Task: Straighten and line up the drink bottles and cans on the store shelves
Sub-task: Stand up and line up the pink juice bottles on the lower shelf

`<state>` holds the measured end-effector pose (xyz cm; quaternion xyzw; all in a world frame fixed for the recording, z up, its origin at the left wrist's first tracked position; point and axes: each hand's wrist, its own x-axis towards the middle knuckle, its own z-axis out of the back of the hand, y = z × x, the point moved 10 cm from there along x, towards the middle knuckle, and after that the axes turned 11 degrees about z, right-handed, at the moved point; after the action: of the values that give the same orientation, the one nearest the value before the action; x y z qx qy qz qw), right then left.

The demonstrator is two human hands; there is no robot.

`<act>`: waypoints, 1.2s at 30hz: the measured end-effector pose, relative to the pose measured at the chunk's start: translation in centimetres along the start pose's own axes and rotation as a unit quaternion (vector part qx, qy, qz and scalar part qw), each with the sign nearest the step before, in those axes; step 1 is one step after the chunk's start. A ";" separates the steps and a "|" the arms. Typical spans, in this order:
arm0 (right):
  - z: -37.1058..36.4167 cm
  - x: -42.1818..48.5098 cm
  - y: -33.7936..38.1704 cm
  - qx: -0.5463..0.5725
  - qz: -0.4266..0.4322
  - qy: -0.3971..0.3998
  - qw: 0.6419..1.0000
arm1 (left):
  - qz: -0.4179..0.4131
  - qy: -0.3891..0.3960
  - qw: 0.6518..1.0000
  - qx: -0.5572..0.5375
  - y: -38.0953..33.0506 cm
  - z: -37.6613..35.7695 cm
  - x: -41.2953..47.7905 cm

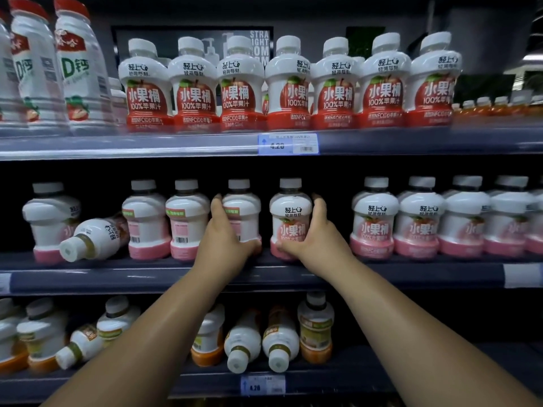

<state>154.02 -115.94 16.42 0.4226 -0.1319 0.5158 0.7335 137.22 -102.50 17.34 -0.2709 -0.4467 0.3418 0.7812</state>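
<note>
On the middle shelf (264, 274) stand pink-based white juice bottles. My left hand (223, 230) grips one bottle (244, 210) whose label faces away. My right hand (316, 233) grips the bottle (289, 218) beside it, label facing front. Both bottles stand upright, a small gap between them. Left of them, two bottles (164, 218) show their barcodes, and one bottle (94, 237) lies tipped with its cap toward me. To the right, several pink bottles (420, 221) stand in a row facing front.
The top shelf holds a straight row of red apple juice bottles (291, 86) and taller white bottles (73, 66) at left. On the bottom shelf, orange-based bottles (316, 327) stand among several lying on their sides (261, 342). Price tags (288, 143) hang on the shelf edges.
</note>
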 end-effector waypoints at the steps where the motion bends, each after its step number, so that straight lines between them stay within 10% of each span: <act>1: 0.2 -0.2 -0.1 -0.012 0.003 -0.006 1.000 | 0.001 0.005 1.000 0.001 0.0 -0.1 0.1; 9: 2.2 -0.7 -1.9 -0.024 -0.005 -0.017 1.000 | 0.033 0.207 0.973 -0.100 -0.9 -3.6 0.9; 36: 6.0 -5.0 -1.0 -0.100 0.045 -0.139 0.984 | 0.029 0.263 0.955 -0.133 -1.9 -7.1 1.8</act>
<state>154.15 -123.76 16.45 0.4087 -0.3025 0.4683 0.7226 144.73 -103.14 16.40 -0.4653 -0.2588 0.2188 0.8177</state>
